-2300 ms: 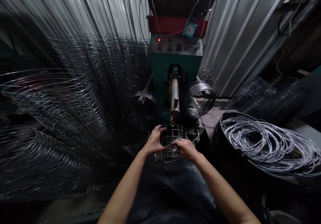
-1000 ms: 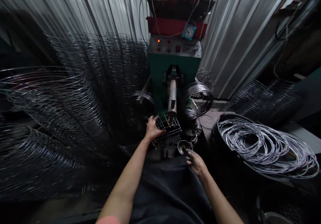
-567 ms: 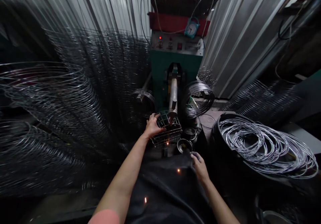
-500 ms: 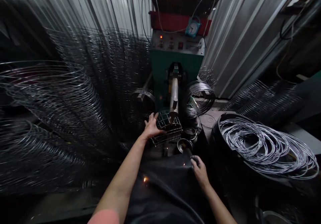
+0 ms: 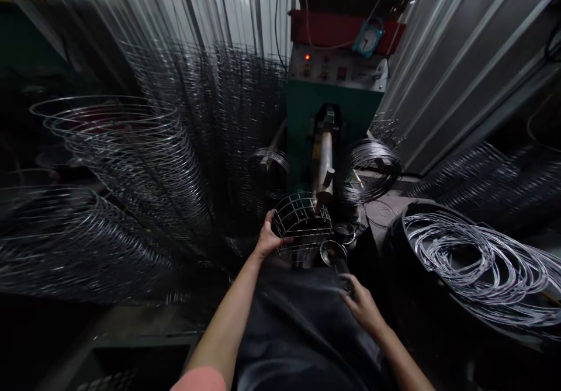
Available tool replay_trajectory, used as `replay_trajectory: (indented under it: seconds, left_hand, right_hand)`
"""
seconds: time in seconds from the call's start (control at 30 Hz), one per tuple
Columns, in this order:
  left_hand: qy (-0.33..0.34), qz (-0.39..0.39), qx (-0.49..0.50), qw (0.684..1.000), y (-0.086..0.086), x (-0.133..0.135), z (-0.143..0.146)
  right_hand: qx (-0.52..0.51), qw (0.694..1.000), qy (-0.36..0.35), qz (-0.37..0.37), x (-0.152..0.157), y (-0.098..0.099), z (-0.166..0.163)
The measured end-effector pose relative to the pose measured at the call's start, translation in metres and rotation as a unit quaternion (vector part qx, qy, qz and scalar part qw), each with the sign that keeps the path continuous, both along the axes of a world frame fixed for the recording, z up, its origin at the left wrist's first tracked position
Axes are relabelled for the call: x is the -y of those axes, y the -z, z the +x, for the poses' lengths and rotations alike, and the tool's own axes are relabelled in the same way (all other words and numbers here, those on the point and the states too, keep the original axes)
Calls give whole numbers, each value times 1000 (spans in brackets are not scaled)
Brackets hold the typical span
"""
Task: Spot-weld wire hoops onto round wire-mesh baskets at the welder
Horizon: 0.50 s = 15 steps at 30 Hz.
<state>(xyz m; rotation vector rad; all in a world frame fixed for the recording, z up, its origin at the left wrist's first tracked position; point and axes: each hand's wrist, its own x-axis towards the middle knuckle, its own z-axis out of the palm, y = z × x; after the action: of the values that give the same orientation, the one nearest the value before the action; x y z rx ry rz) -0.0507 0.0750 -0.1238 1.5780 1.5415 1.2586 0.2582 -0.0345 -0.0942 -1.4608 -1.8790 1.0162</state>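
My left hand (image 5: pixel 268 240) grips the left side of a small round wire basket (image 5: pixel 303 222), held just below the tip of the metal arm (image 5: pixel 325 166) of a green welding machine (image 5: pixel 329 104). My right hand (image 5: pixel 362 304) is lower and to the right, over my dark apron (image 5: pixel 298 327). Its fingers are curled near a dark handle that leads to a small metal cup (image 5: pixel 333 252); whether it grips the handle I cannot make out.
Tall stacks of wire rings (image 5: pixel 131 157) fill the left side. A black tub (image 5: pixel 397 245) holding loose wire hoops (image 5: pixel 477 262) stands at the right. Wire coils (image 5: pixel 372 166) hang on both sides of the machine. Corrugated metal sheets (image 5: pixel 442 58) form the wall behind.
My right hand left the basket and dropped toward the cup's handle. My left hand kept the basket at the machine arm, where sparks flew briefly. The view has shifted left.
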Motion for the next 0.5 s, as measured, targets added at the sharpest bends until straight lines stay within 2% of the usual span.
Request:
replay_trajectory:
  seconds: [0.1, 0.2, 0.27, 0.3, 0.4, 0.5]
  left_hand:
    - [42, 42, -68, 996, -18, 21, -2]
    - [121, 50, -188, 973, -38, 41, 6]
    - [151, 45, -255, 954, -50, 50, 14]
    - [159, 43, -280, 946, -55, 52, 19]
    - [164, 40, -321, 932, -68, 55, 31]
    - [166, 29, -325, 930, -76, 53, 36]
  right_hand:
    - [-34, 994, -105, -13, -14, -61, -28]
    - [-33, 977, -202, -55, -32, -97, -56]
    - [20, 974, -217, -63, -46, -103, -71]
    - [67, 976, -202, -47, -51, -101, -78]
    - [218, 967, -124, 48, -62, -88, -89]
    - [242, 957, -119, 106, -63, -77, -87]
